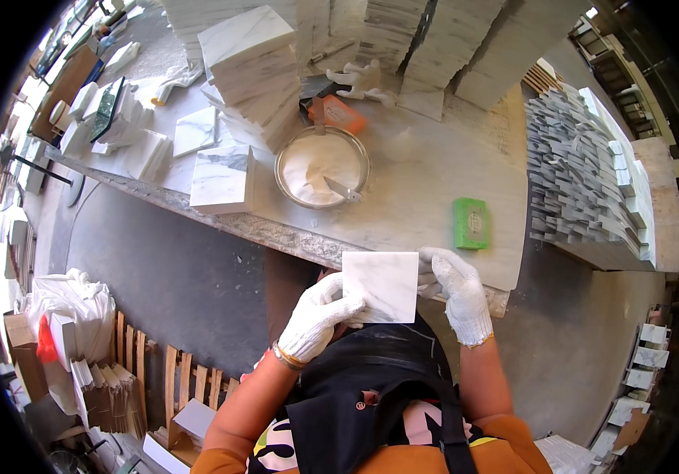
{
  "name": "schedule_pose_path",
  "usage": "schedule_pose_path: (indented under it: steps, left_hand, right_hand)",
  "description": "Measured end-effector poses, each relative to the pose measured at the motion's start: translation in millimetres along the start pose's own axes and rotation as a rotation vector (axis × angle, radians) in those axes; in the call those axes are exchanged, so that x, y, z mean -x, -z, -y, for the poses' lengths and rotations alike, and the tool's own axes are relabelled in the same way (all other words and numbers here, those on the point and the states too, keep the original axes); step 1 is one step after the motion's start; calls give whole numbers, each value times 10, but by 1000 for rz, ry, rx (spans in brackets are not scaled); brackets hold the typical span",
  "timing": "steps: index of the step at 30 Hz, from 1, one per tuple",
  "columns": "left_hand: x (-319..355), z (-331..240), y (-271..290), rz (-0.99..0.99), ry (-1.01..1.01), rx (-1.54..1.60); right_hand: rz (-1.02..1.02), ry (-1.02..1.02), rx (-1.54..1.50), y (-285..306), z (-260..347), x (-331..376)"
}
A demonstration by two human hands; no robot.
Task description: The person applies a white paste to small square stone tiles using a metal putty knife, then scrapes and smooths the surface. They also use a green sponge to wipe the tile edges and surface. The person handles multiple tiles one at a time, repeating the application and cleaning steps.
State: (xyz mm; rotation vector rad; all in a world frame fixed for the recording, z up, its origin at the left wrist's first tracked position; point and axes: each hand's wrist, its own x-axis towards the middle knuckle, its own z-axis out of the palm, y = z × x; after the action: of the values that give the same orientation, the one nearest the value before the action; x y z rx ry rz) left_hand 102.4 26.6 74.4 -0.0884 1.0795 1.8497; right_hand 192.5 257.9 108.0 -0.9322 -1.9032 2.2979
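A square white marble tile (380, 287) with faint grey veins is held up in front of my body, just off the table's near edge. My left hand (313, 316), in a white knit glove, is closed on its left side, thumb on the face and the other fingers partly hidden behind. My right hand (454, 288), gloved alike, is at the tile's right edge with loosely bent fingers apart; whether they touch it I cannot tell. Beyond, on the table (403, 213), lies a green block (470, 223). A round pan of pale powder (322, 164) has a scraper blade (343, 189) in it.
Stacked marble pieces (249, 67) stand behind the pan, near an orange block (339, 115) and a spare white glove (362, 79). Another white block (221, 179) is left of the pan. Grey strips (576, 166) fill a pallet at right. Wooden slats (189, 378) and cardboard are lower left.
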Motion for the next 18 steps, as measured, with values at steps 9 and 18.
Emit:
schedule_pose_path:
  steps: [9, 18]
  left_hand:
    - [-70, 95, 58, 60, 15, 40]
    - [-305, 240, 134, 30, 99, 357]
  right_hand:
    - [147, 4, -62, -78, -200, 23]
    - [135, -69, -96, -82, -205, 13]
